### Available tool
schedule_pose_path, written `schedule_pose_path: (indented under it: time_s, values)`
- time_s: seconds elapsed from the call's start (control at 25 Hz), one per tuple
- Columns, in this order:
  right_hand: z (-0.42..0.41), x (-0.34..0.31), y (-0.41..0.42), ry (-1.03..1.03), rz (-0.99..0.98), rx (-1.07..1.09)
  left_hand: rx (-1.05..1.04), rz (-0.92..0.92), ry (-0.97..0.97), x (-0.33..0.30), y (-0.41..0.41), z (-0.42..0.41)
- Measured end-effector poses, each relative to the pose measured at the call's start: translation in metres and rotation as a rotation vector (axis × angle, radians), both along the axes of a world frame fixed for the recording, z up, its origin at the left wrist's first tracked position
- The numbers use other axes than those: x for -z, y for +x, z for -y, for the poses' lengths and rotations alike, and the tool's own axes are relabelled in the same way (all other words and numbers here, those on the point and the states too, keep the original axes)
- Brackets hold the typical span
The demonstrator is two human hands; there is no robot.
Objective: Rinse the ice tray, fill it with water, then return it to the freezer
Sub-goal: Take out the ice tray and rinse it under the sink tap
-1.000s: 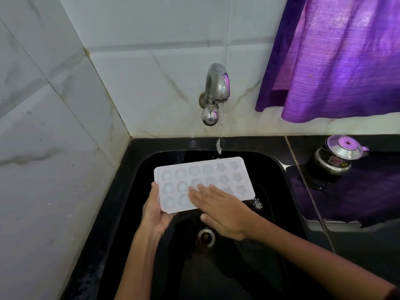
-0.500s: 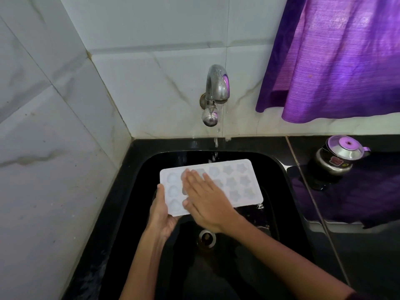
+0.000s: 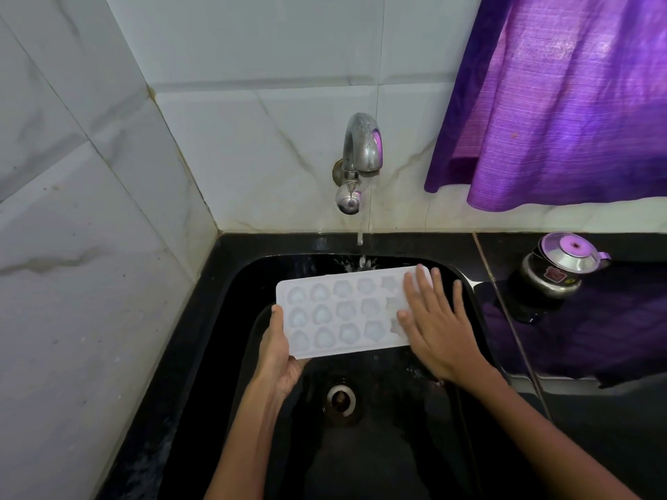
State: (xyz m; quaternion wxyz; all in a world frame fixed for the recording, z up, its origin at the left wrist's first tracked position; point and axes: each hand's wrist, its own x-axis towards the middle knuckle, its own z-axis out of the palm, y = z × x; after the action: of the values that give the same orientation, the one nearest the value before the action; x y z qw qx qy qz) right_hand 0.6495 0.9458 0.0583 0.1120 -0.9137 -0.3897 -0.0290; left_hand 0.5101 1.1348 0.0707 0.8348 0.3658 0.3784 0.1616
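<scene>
A white ice tray [image 3: 339,313] with shaped cups is held flat over the black sink [image 3: 465,283]. My left hand [image 3: 279,351] grips its near-left corner, thumb on top. My right hand [image 3: 435,321] lies flat with fingers spread on the tray's right end, covering the cups there. A thin stream from the steel tap [image 3: 361,153] hits the tray's far edge and splashes.
The sink drain [image 3: 340,398] lies below the tray. A steel kettle [image 3: 557,267] stands on the black counter to the right. A purple curtain [image 3: 563,102] hangs above it. White marble tiles [image 3: 90,247] close in the left and back.
My right hand has slid across the tray's top from the left cups to the right end. The tray stays under the running water, held by my left hand.
</scene>
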Motion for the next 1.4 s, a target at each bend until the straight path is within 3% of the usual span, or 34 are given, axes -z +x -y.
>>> schedule_pose_path:
  time_s: [0.08, 0.2, 0.36, 0.44, 0.76, 1.08, 1.4]
  values:
    - [-0.011, -0.016, 0.018, 0.129, -0.150, 0.129, 0.011, 0.017, 0.000, -0.003, 0.010, 0.003]
    - [-0.043, -0.060, 0.050, 0.540, -0.446, 0.260, 0.037, 0.026, 0.034, -0.006, 0.019, 0.002]
    - [-0.112, -0.108, 0.083, 0.873, -1.272, 0.234, 0.053, 0.014, 0.044, -0.003, 0.022, -0.001]
    - [-0.141, -0.116, 0.091, 0.894, -1.489, 0.190, 0.042, 0.007, 0.034, -0.002, 0.021, -0.002]
    - [-0.174, -0.107, 0.103, 0.722, -1.416, 0.191, 0.013, -0.010, 0.008, 0.008, 0.019, -0.005]
    - [-0.178, -0.092, 0.112, 0.872, -1.603, 0.197, -0.029, 0.010, -0.013, 0.013, 0.016, -0.011]
    - [-0.172, -0.093, 0.113, 0.892, -1.707, 0.140, -0.038, 0.017, -0.014, 0.017, 0.012, -0.017]
